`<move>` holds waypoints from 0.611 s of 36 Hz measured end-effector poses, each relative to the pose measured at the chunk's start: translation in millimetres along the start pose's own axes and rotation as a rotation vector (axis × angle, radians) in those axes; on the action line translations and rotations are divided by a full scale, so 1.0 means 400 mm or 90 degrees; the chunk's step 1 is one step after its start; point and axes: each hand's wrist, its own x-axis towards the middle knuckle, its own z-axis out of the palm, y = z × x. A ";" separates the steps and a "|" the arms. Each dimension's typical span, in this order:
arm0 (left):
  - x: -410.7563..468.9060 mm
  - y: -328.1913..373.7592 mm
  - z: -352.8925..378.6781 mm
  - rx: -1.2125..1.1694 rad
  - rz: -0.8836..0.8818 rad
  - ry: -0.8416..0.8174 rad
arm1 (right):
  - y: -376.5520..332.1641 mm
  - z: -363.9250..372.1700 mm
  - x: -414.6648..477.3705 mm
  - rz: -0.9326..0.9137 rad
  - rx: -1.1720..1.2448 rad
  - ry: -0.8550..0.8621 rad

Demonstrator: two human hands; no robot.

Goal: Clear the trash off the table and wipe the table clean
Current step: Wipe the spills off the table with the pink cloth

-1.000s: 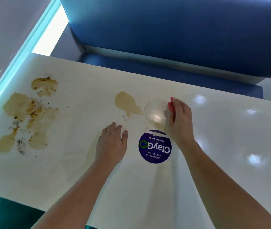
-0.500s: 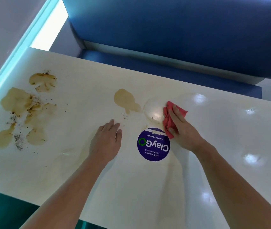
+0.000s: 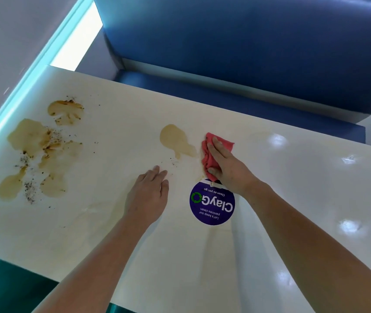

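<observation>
On the white table point(image 3: 293, 199), my right hand point(image 3: 227, 164) presses a crumpled red cloth point(image 3: 207, 154) flat with straight fingers, just right of a brown spill point(image 3: 175, 141) near the table's middle. The cloth's left edge almost touches that spill. A larger patch of brown stains with dark crumbs point(image 3: 37, 152) covers the table's left part. My left hand point(image 3: 150, 195) rests flat and open on the table below the middle spill, holding nothing.
A round purple "ClayGo" sticker point(image 3: 211, 203) is on the tabletop below my right hand. A blue padded bench point(image 3: 247, 53) runs along the table's far side. A wall and a lit strip border the left end.
My right hand has slid the red cloth leftward over the wet round patch, toward the middle spill, and more of the cloth shows. My left hand has stayed in place.
</observation>
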 end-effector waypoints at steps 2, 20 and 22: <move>0.002 -0.003 0.002 -0.002 0.006 0.001 | -0.010 0.002 0.013 -0.020 -0.003 -0.017; 0.000 -0.013 -0.005 -0.021 0.014 -0.017 | -0.008 -0.070 0.093 -0.086 -0.029 -0.154; -0.002 -0.015 -0.003 -0.020 0.012 -0.017 | -0.002 -0.083 0.093 -0.070 -0.048 -0.163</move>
